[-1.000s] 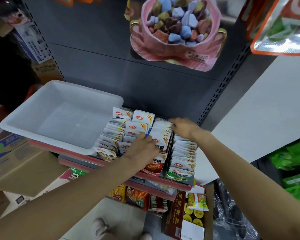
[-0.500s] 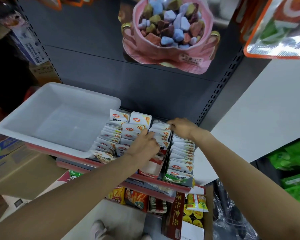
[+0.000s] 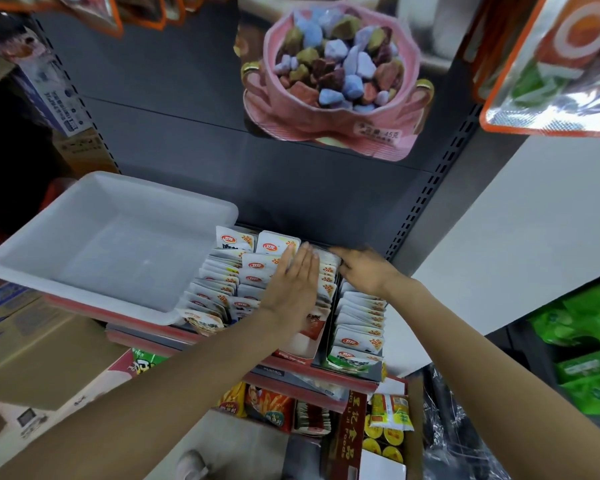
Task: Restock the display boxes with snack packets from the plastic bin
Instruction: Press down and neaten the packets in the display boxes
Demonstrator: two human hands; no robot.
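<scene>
A white plastic bin [image 3: 84,216] with nothing in it rests on the shelf at the left. To its right stand display boxes packed with rows of small white snack packets [image 3: 222,282]. My left hand [image 3: 293,284] lies flat, fingers straight, on the packets of the middle box [image 3: 302,344]. My right hand [image 3: 361,270] rests at the back of the rows, fingers bent over the packet tops between the middle box and the right box [image 3: 357,358]. Whether it grips any packet is hidden.
A dark metal shelf back [image 3: 291,188] rises behind the boxes. A pink snack bag [image 3: 329,81] and foil bags [image 3: 551,64] hang overhead. Cardboard cartons [image 3: 32,348] sit at lower left. A lower shelf holds more snacks [image 3: 267,407], and green packets [image 3: 586,348] sit at right.
My left hand has opened from a bent pose and slid back, flat over the middle rows. The front packets of the middle box have been pushed rearward, baring its printed front. My right hand barely moved.
</scene>
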